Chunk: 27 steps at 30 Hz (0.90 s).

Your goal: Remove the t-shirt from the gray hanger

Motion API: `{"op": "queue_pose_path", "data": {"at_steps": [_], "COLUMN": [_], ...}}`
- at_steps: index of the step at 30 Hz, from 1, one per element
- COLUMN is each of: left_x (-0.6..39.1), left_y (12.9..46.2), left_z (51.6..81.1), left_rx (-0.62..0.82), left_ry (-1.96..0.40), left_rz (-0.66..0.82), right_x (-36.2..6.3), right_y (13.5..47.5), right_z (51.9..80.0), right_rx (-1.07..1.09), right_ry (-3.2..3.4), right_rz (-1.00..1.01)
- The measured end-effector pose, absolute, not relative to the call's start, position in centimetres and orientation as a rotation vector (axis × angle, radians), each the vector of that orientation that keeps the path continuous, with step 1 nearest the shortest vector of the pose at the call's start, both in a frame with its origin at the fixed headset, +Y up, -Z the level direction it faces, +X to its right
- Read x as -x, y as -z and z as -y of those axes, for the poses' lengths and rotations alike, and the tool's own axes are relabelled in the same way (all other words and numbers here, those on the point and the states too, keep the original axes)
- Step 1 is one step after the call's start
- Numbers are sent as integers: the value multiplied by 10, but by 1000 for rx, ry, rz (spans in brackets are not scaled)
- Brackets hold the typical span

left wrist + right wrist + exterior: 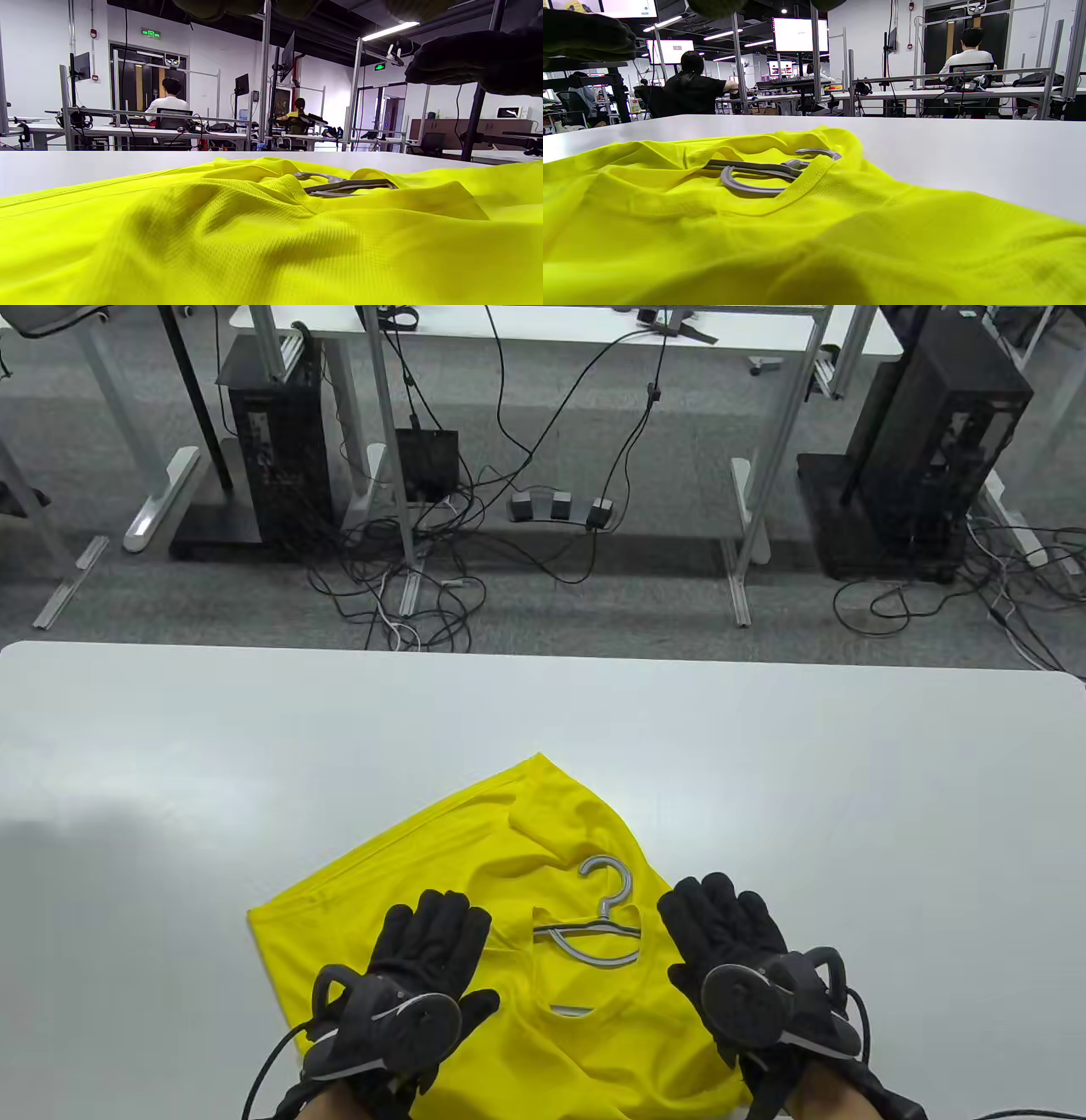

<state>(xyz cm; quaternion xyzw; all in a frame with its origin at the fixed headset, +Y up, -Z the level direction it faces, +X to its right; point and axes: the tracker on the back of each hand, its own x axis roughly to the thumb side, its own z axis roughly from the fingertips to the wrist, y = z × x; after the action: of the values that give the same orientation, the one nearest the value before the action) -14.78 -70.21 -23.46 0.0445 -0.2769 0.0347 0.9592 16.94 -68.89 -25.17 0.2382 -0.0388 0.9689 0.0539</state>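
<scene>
A yellow t-shirt [475,865] lies crumpled on the white table [170,780], near its front edge. A gray hanger [604,929] is inside it; its hook and upper bars show through the neck opening. It also shows in the left wrist view [339,184] and the right wrist view [755,173]. My left hand [428,946] lies flat on the shirt to the left of the collar, fingers extended. My right hand [721,920] lies flat on the shirt's right edge, right of the hanger. Neither hand grips anything.
The far edge of the table [543,653] borders grey carpet with desk legs, computer towers [280,441] and cables. Bare tabletop lies left, right and beyond the shirt.
</scene>
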Motion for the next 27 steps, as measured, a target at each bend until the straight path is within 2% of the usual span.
{"op": "queue_pose_path", "data": {"at_steps": [7,13,17,21,27], "left_x": [148,148,150,152,154], "left_y": [235,236,235,236,236], "left_z": [702,702,702,702,702], "left_rx": [-95,-98,-95,-93,-92], "left_ry": [-78,-80,-82,-89,-101], "left_rz": [552,545,541,528,522], "right_x": [-174,-189,-198,-200,-180], "right_y": [256,276,291,301,297], "right_z": [696,721,748,774,777], "right_rx": [-694,-438,-279,-203,-317], "right_ry": [-2951,-3003,-3107,-3127,-3320], "right_rz": [71,-60,-253,-538,-272]}}
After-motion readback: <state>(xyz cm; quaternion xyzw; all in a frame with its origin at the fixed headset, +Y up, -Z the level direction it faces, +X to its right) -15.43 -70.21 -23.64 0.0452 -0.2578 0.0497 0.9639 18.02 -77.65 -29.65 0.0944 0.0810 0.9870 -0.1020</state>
